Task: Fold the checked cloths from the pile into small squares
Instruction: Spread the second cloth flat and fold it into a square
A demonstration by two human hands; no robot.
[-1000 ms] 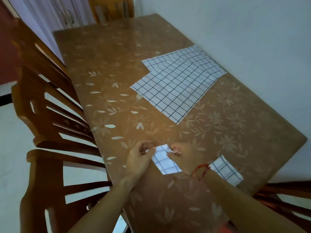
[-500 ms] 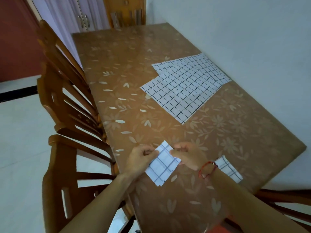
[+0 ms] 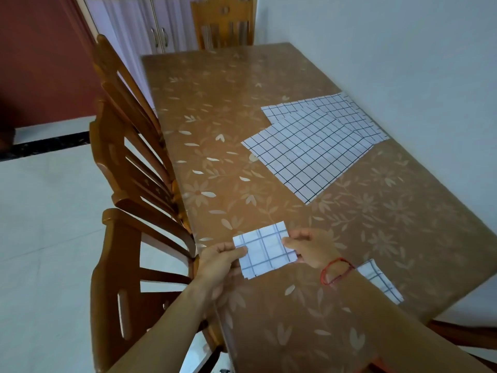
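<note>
Brown and patterned with pale flowers and leaves, the table (image 3: 282,84) stands with its right side along a plain pale wall (image 3: 390,36), wooden chairs (image 3: 129,162) lined up down its left side and 1 more chair (image 3: 223,22) at the far end in front of pale cabinet doors (image 3: 150,25); a dark red wall (image 3: 40,63) fills the upper left, above a light floor (image 3: 48,211) crossed by 1 dark stripe. Near the front edge of the table, both hands hold 1 folded checked cloth (image 3: 265,249), a small white square with dark grid lines, several layers showing at its lower left corner. The left hand (image 3: 217,262) pinches the cloth's left edge, thumb lying on top and fingers curled underneath. The right hand (image 3: 309,247) pinches the right edge between thumb and curled fingers, with a red thread bracelet (image 3: 336,270) around its wrist. Whether the cloth touches the tabletop or is held just clear of it cannot be told. Just beside the right forearm, partly hidden by it, a 2nd folded square (image 3: 379,281) lies flat near the table's right front corner. Well apart from the hands, further up the table by the wall, the pile of unfolded checked cloths (image 3: 314,149) lies spread flat, the sheets overlapping at different angles
</note>
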